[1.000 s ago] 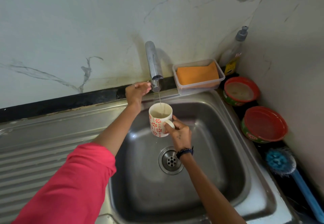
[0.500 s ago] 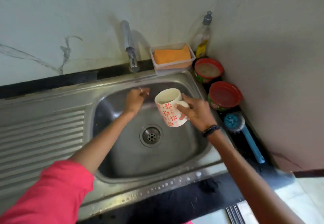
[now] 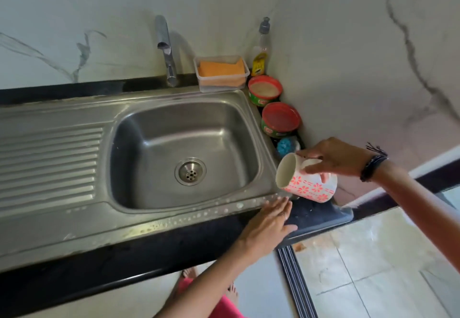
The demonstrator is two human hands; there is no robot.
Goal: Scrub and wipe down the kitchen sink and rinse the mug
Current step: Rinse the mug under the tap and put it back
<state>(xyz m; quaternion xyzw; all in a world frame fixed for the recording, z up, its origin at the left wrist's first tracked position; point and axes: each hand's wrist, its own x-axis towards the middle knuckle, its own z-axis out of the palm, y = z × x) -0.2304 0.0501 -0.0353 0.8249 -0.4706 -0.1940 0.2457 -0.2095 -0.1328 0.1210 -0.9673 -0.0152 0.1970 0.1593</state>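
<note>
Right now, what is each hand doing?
Left hand: open, flat on the black counter edge.
Right hand: holding the white, red-flowered ceramic mug, tipped sideways.

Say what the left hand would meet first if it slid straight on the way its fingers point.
Probably the mug held tilted by the right hand: the left hand lies flat, fingers aimed toward it. Depth is unclear; it might pass beneath.

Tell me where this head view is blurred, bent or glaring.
Head view: the left hand and the mug in the right hand are slightly smeared by motion; the wide lens bows the sink rim and counter edge; soft daylight puts mild sheen on the basin and bright glare on the floor tiles; the tap throws a faint shadow on the wall.
</note>
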